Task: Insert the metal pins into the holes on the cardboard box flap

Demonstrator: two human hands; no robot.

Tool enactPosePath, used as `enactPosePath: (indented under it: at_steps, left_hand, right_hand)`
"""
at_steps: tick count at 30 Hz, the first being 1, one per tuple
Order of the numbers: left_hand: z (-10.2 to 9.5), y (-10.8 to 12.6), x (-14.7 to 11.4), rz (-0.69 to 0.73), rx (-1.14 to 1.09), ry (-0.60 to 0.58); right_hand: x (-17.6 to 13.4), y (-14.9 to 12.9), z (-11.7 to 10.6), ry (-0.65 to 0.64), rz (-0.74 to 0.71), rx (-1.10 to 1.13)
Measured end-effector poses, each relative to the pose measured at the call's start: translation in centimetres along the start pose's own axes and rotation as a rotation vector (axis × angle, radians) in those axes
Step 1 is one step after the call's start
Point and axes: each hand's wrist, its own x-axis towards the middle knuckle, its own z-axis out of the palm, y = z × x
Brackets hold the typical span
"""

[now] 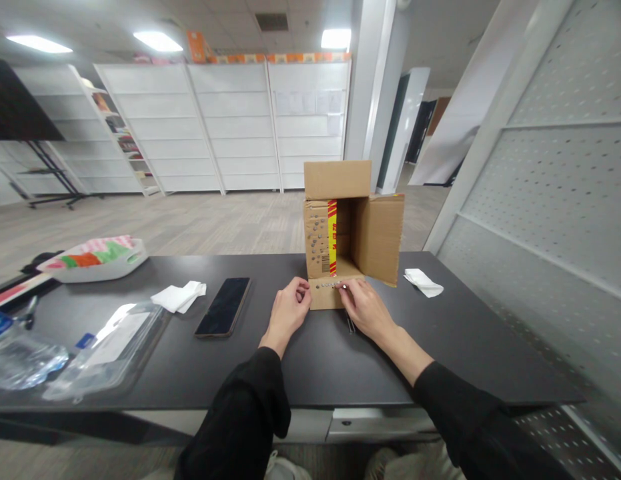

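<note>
Head view: cardboard box (360, 230) is stood near worktop's (273, 264) far edge, lower flap (321, 301) laid nearward, probably steadied by left hand (289, 305), fingers curled; right hand (365, 310) is pinched at small studs (326, 285); anything gripped can't be told.

Beyond the left hand (290, 309) and right hand (366, 309), the box (337, 180) is coloured brown, its left flap (318, 235) dotted grey and edged with yellow tape (333, 235) striped in red. Both sleeves (250, 407) are coloured black; beneath the hands, dark grey is shown by the table (340, 373). Left of the left hand, a black phone (223, 307) and white tissue (179, 297) are seen.
</note>
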Motion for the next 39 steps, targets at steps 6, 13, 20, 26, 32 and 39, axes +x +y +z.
enactPosePath:
  at_steps: [6,13,20,26,32,39]
  left_hand:
    - [0.01,0.01,-0.01,0.005,0.008,0.003]
    - [-0.04,0.12,-0.02,-0.002,0.004,-0.002]
    - [-0.09,0.19,-0.01,-0.001,0.006,-0.005]
    - [-0.18,0.33,-0.01,-0.01,0.012,-0.003]
    - [-0.17,0.32,-0.02,-0.011,0.006,-0.001]
    - [-0.1,0.17,-0.01,-0.009,0.003,-0.008]
  right_hand:
    - [0.11,0.07,-0.2,0.037,0.013,-0.007]
    - [0.05,0.54,-0.02,0.047,0.051,-0.053]
    - [0.1,0.32,-0.12,0.038,0.018,-0.049]
    - [0.15,0.31,-0.14,0.042,0.014,-0.036]
    - [0.32,0.47,-0.07,0.037,0.017,-0.037]
    - [0.5,0.84,0.12,0.047,0.004,-0.063]
